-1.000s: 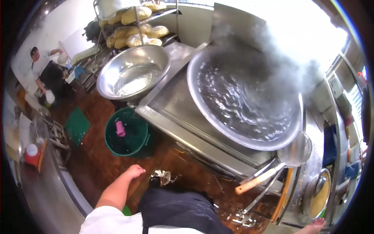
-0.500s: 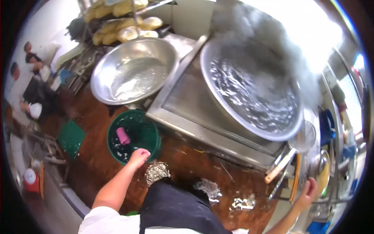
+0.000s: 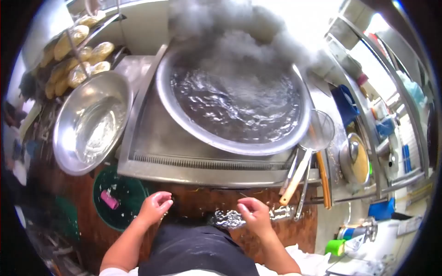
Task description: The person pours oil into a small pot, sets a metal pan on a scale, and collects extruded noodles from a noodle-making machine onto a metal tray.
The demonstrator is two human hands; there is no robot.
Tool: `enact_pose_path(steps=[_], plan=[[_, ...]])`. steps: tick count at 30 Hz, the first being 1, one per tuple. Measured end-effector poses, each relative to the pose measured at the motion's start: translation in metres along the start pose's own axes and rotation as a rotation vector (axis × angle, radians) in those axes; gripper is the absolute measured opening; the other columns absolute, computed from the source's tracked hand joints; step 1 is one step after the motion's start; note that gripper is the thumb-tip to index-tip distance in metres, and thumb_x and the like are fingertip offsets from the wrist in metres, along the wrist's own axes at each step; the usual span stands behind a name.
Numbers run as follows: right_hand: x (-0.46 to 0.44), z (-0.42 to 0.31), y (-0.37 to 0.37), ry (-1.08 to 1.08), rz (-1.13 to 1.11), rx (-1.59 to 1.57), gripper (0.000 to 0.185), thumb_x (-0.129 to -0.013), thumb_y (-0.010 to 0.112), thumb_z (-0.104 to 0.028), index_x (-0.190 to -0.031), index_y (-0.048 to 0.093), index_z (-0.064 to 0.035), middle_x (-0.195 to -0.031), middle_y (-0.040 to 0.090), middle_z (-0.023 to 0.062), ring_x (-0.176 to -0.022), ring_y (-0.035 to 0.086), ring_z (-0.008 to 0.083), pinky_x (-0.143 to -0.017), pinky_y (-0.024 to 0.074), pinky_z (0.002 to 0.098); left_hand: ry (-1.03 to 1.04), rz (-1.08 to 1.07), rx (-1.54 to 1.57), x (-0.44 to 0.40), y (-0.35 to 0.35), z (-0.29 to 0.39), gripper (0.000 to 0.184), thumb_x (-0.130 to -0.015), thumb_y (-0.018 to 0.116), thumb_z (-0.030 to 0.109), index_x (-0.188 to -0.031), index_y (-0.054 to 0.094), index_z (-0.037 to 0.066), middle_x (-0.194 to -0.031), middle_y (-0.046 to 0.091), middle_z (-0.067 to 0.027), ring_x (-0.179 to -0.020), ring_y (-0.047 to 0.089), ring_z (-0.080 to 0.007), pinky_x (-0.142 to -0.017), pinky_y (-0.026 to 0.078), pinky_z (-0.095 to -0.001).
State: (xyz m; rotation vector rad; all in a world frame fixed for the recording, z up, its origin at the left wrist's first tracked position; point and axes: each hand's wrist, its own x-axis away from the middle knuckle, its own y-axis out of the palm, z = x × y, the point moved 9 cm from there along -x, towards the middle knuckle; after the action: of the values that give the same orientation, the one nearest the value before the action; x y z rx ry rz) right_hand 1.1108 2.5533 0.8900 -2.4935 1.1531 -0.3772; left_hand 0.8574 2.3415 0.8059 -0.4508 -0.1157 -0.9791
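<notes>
My left hand [image 3: 155, 207] is beside the green bin [image 3: 119, 220], just right of its rim. Its fingers curl loosely, with nothing visible in them. My right hand [image 3: 256, 214] hangs before the apron, below the stove's front edge, thumb apart from the bent fingers and no object in it. Ahead of both hands, a large metal pot [image 3: 198, 132] of churning, steaming water sits on the steel stove [image 3: 147, 142]. Inside the bin lies a pink roll-like item [image 3: 109, 199] among small white scraps.
A wide steel bowl [image 3: 69, 133] stands left of the stove. At right, a wire skimmer [image 3: 317, 131] and wooden-handled tools [image 3: 297, 177] jut over the front edge. Bagged yellowish items [image 3: 76, 55] fill a rack. The brown floor [image 3: 193, 202] has wet shiny patches.
My view has turned right toward the pot. The left hand has moved away from over the bin, and the right hand has come in from the far right to before my body.
</notes>
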Motion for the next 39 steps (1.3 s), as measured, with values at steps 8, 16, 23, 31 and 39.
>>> enact_pose_path(steps=[8,16,23,31,39], plan=[[-0.074,-0.078,0.071,-0.011,-0.062,0.175,0.021,-0.084,0.062,-0.022,-0.095,0.064,-0.0042,-0.089,0.065,0.0121,-0.079,0.064,0.0239,-0.071,0.0499,0.0304,0.131,-0.218,0.002,-0.089,-0.027,0.022,0.030,-0.084,0.064,0.017,-0.108,0.059,0.001,-0.098,0.065,-0.0076,-0.089,0.061,-0.0143,-0.081,0.049,-0.0290],[-0.112,-0.112,0.106,0.059,0.029,0.281,0.021,-0.083,0.062,-0.023,-0.094,0.065,-0.0059,-0.090,0.065,0.0112,-0.080,0.064,0.0249,-0.072,0.0507,0.0322,0.151,-0.321,0.274,-0.186,-0.081,0.040,0.029,-0.082,0.066,0.014,-0.107,0.060,0.001,-0.096,0.064,-0.0066,-0.089,0.061,-0.0130,-0.080,0.049,-0.0272],[-0.114,-0.114,0.135,0.143,0.015,0.300,0.023,-0.083,0.062,-0.025,-0.095,0.066,-0.0056,-0.088,0.065,0.0106,-0.074,0.064,0.0217,-0.068,0.0508,0.0296,0.154,-0.308,0.352,-0.209,-0.100,0.053,0.029,-0.083,0.066,0.015,-0.107,0.060,0.001,-0.095,0.064,-0.0066,-0.087,0.061,-0.0123,-0.079,0.050,-0.0271],[-0.155,-0.150,0.176,-0.071,-0.063,0.309,0.019,-0.083,0.063,-0.021,-0.093,0.065,-0.0059,-0.090,0.065,0.0095,-0.081,0.064,0.0235,-0.073,0.0506,0.0320,0.186,-0.276,0.223,-0.210,-0.137,0.043,0.028,-0.084,0.065,0.012,-0.109,0.058,0.000,-0.097,0.064,-0.0069,-0.087,0.060,-0.0115,-0.078,0.049,-0.0254],[-0.178,-0.146,0.186,-0.011,-0.122,0.310,0.019,-0.083,0.063,-0.021,-0.093,0.065,-0.0056,-0.089,0.065,0.0099,-0.083,0.064,0.0230,-0.074,0.0504,0.0326,0.164,-0.148,0.298,-0.228,-0.155,0.034,0.027,-0.083,0.066,0.014,-0.105,0.062,0.000,-0.094,0.065,-0.0076,-0.085,0.062,-0.0135,-0.078,0.050,-0.0266]])
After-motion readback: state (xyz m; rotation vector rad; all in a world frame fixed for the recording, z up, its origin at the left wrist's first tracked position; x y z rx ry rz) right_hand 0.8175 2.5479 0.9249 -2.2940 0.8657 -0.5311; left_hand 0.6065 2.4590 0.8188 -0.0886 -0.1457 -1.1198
